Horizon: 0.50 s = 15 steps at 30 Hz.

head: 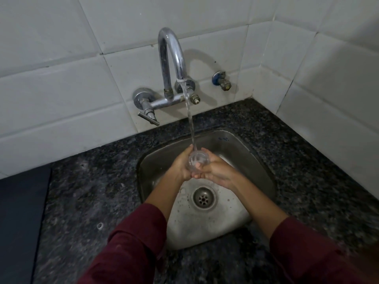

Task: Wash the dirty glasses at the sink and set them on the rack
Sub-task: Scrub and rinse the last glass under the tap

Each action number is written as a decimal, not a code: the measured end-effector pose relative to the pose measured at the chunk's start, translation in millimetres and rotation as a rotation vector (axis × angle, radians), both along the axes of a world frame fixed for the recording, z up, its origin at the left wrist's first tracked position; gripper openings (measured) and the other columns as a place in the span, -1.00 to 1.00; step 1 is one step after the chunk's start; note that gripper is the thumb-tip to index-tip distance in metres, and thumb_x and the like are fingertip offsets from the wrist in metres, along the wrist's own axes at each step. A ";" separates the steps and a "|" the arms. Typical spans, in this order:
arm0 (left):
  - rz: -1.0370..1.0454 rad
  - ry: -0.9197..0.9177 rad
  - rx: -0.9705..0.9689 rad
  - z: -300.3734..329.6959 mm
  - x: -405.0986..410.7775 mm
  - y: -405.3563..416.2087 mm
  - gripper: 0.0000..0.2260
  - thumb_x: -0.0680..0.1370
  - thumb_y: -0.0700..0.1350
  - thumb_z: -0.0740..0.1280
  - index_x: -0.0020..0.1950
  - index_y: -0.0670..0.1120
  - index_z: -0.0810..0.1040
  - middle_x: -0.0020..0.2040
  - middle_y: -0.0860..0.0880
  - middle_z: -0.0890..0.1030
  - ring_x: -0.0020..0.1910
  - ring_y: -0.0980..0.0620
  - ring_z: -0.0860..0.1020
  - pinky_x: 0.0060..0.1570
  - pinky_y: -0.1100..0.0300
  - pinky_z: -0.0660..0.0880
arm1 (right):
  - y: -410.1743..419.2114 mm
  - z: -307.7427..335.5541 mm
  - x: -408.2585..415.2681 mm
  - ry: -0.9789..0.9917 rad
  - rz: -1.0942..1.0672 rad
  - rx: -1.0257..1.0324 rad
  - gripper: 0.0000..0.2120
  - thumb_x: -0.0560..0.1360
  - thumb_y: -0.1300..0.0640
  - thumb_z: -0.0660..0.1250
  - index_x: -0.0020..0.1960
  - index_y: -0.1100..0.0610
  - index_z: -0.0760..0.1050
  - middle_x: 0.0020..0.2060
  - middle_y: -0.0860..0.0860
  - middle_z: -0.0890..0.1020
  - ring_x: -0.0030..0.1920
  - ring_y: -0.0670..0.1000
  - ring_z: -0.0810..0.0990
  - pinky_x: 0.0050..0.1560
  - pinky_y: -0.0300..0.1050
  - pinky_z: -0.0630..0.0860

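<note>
A small clear glass [198, 160] is held upright over the steel sink [242, 148], its mouth under the running stream from the chrome tap [172, 56]. My left hand [181, 165] wraps the glass from the left. My right hand [215, 169] wraps it from the right, fingers curled round its lower part. Water pours into the glass. The glass's base is hidden between my palms.
The drain [204, 198] lies below my hands in the wet basin. Speckled dark granite counter [92, 191] surrounds the sink. A dark flat slab [20, 218] lies at the left edge. A lever handle [148, 117] and a small wall valve [222, 80] sit on the white tiles.
</note>
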<state>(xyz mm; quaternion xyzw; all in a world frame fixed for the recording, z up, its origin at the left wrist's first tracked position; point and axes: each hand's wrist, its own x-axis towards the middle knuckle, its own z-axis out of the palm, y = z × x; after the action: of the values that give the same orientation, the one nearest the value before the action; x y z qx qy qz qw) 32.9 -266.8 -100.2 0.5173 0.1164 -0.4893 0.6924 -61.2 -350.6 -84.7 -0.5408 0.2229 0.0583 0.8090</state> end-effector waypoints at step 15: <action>-0.106 -0.623 -0.132 -23.6 -39.8 23.3 -0.16 0.17 -0.58 0.41 0.33 0.01 0.34 0.20 -0.05 0.53 0.20 -0.05 0.51 -0.01 -0.03 0.58 | -15.9 -29.9 -41.0 -0.136 0.025 -0.151 -0.26 0.22 0.35 0.25 0.38 0.02 0.26 0.40 -0.02 0.39 0.35 -0.03 0.41 0.15 -0.08 0.43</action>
<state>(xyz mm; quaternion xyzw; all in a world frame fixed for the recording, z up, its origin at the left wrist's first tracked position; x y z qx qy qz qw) -6.8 -243.4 -123.9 0.6015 -0.1606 -0.3492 0.7003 -102.2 -366.5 -114.6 -0.6056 0.1643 0.0144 0.7785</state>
